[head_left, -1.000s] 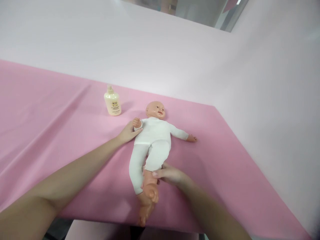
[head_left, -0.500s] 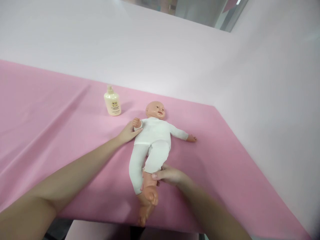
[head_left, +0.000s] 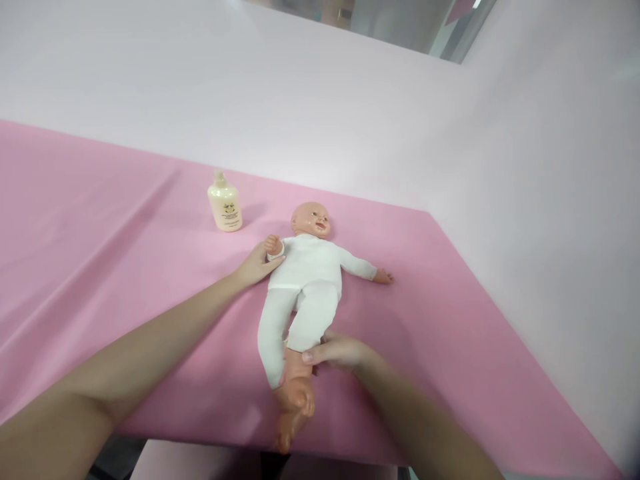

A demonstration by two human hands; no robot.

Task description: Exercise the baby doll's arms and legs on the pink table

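A baby doll (head_left: 307,263) in a white cloth body lies on its back on the pink tablecloth (head_left: 425,360), head away from me and feet towards the near edge. My left hand (head_left: 256,265) is at the doll's arm on the left side, thumb against the torso and fingers behind the small forearm, partly hidden. My right hand (head_left: 334,351) is wrapped round the lower leg on the right side, thumb on top, other fingers mostly hidden beneath. That leg crosses over the doll's other foot.
A cream-coloured pump bottle (head_left: 226,208) stands upright behind my left hand, left of the doll's head. A pale wall (head_left: 350,120) rises behind the table and along its right side. The cloth has creases at the left.
My right hand has lowered the doll's leg slightly towards the near edge, and my thumb sits a little lower. My left hand, the torso and the bottle stay put.
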